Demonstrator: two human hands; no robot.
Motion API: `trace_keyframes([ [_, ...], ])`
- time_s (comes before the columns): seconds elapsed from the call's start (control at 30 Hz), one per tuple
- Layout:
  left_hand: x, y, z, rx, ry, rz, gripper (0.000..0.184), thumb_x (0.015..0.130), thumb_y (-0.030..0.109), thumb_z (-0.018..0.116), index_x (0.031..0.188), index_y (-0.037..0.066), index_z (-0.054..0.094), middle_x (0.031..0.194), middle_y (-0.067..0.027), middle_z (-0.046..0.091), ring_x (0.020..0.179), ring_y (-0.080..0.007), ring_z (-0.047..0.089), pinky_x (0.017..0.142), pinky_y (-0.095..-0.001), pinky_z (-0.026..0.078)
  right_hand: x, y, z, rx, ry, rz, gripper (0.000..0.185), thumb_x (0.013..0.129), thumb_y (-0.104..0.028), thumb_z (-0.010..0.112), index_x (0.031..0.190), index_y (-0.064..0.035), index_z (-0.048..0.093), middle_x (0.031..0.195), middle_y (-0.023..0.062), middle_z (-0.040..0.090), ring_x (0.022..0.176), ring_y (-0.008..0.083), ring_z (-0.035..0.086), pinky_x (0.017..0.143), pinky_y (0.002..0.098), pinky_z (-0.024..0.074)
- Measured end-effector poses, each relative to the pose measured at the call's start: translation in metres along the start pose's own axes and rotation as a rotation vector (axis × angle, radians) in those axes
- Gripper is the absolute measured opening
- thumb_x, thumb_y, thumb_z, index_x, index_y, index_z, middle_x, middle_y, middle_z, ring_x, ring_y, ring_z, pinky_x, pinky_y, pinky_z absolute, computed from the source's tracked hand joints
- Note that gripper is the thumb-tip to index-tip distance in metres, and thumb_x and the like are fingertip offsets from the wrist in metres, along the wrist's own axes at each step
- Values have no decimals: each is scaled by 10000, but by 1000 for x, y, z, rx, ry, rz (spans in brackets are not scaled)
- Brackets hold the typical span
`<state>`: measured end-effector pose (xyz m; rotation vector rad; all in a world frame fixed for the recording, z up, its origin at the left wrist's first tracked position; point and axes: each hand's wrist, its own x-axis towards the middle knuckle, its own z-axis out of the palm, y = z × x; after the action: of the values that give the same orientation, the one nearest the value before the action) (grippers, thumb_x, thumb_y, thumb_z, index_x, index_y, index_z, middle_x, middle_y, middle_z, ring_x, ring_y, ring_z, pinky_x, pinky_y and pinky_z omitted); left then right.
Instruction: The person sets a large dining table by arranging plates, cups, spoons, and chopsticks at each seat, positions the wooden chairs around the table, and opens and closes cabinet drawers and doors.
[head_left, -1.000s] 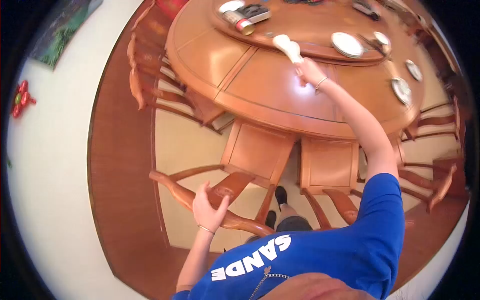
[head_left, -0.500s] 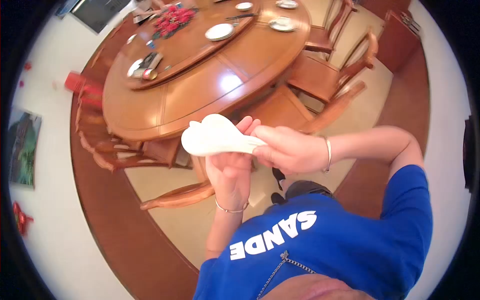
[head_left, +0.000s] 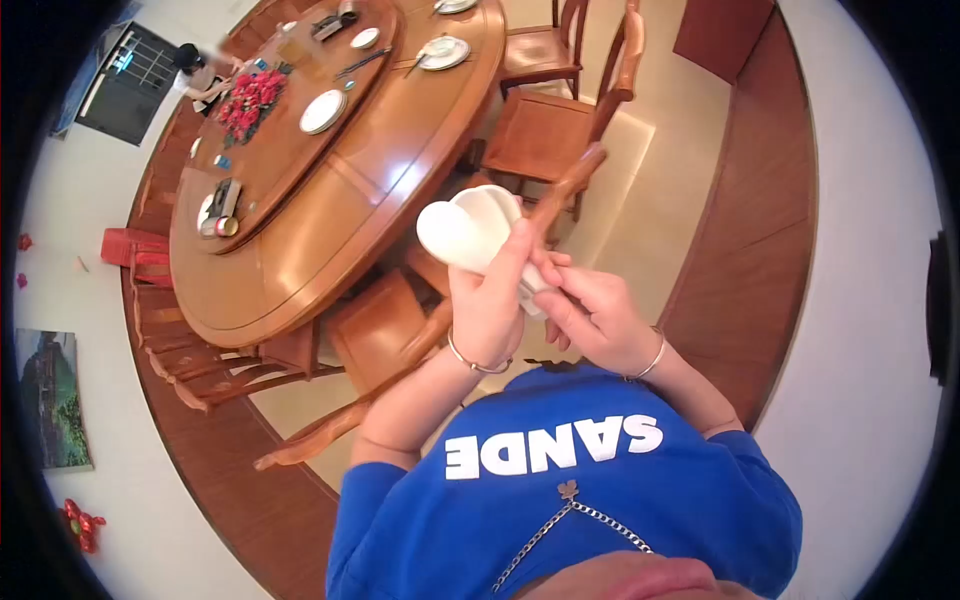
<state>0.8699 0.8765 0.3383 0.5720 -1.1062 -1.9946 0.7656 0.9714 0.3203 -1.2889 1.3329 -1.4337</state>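
Holds the left hand (head_left: 487,315) raised, fingers closed round the white spoons (head_left: 445,235), thumb laid along them, bowls fanned above. Pinches near the handle ends with the right hand (head_left: 600,318), partly closed, reaching in from the right sleeve. Beyond, left to right: white wall (head_left: 60,200), red cloth (head_left: 130,252) over a chair, round table (head_left: 290,265) with red flowers (head_left: 250,102) and stacked plates (head_left: 323,112), then wooden chairs (head_left: 535,130) on pale tiles (head_left: 640,150).

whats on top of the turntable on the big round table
On the turntable are red flowers, white plates, dark chopsticks and a can, among other things. Whatever lies directly under the flowers or plates is covered and can't be seen.
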Motion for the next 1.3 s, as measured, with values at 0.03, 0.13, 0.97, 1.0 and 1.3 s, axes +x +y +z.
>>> trace_keyframes([
  [0.03, 13, -11, 15, 38, -51, -29, 273, 954, 95, 490, 1203, -1, 432, 742, -42, 507, 643, -137, 556, 781, -362, 532, 1, 7, -21, -7, -1, 7, 131, 905, -100, 587, 906, 30, 572, 691, 140, 585, 547, 198, 609, 493, 302, 464],
  [0.13, 58, -54, 54, 32, -103, -104, 267, 949, 91, 505, 1197, 11, 448, 754, -40, 535, 653, -142, 580, 769, -355, 539, 8, 33, -89, -260, 121, -190, 122, 870, -93, 631, 863, 21, 589, 666, 142, 571, 545, 241, 583, 509, 345, 458],
  [0.97, 288, -107, 47, 357, 2, 48, 187, 932, 141, 570, 1057, 9, 528, 700, -51, 586, 457, -75, 495, 389, -211, 362, 180, 115, -274, -189, -74, -140, 118, 834, -125, 694, 814, -10, 677, 636, 74, 613, 507, 138, 562, 462, 260, 411],
  [1.0, 309, -106, 54, 337, -33, -50, 179, 938, 164, 565, 1026, 10, 540, 666, -38, 568, 444, -67, 476, 385, -210, 348, 192, 113, -293, -138, -63, -29, 108, 842, -108, 685, 815, -5, 675, 631, 60, 614, 488, 111, 551, 445, 241, 404],
  [1.3, 492, -156, 114, 203, -162, -276, 144, 915, 127, 580, 827, 36, 512, 569, 15, 464, 409, -49, 385, 375, -218, 305, 253, 153, -481, 69, 529, 221, 105, 901, -48, 583, 868, 37, 635, 641, 47, 603, 450, 69, 505, 404, 196, 390],
])
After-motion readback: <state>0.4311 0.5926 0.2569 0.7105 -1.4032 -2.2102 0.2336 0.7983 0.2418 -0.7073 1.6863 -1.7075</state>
